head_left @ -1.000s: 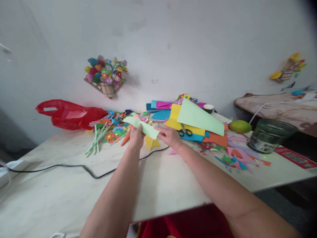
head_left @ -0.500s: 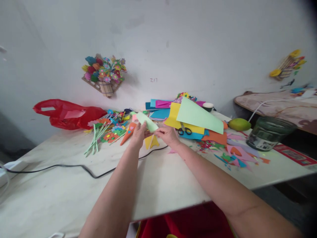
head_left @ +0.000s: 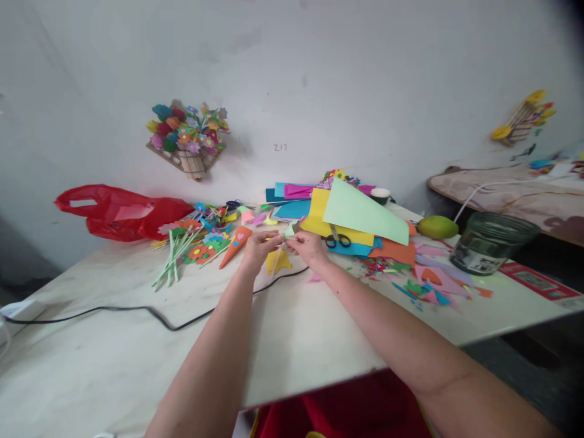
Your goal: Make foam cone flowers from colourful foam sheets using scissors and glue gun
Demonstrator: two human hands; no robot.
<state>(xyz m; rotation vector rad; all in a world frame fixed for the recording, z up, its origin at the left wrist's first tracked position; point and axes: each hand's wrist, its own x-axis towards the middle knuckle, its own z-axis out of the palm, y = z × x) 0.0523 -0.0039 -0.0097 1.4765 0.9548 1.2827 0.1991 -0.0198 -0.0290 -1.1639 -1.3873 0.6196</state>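
A small pale green paper piece (head_left: 290, 230) is pinched between my two hands above the middle of the table. My left hand (head_left: 261, 248) grips its left side, fingers together. On the right side my right hand (head_left: 308, 246) holds it between thumb and fingers. Just below them lies a yellow paper piece (head_left: 277, 261). An orange cone with hearts (head_left: 235, 246) rests left of my left hand. Black scissors (head_left: 338, 239) lie on a yellow sheet (head_left: 318, 214), right of my right hand, beside a large pale green sheet (head_left: 365, 210).
Paper flowers (head_left: 203, 252) and green stems (head_left: 172, 261) lie at left, near a red plastic bag (head_left: 123, 213). A black cable (head_left: 159, 313) crosses the table (head_left: 137, 359). Paper scraps (head_left: 424, 292), a green mango (head_left: 437, 227) and a glass jar (head_left: 490, 243) are at right.
The pale green piece, earlier spread out above my left hand, now shows only as a small part between my fingertips. My left hand has turned and its fingertips have come closer to my right hand.
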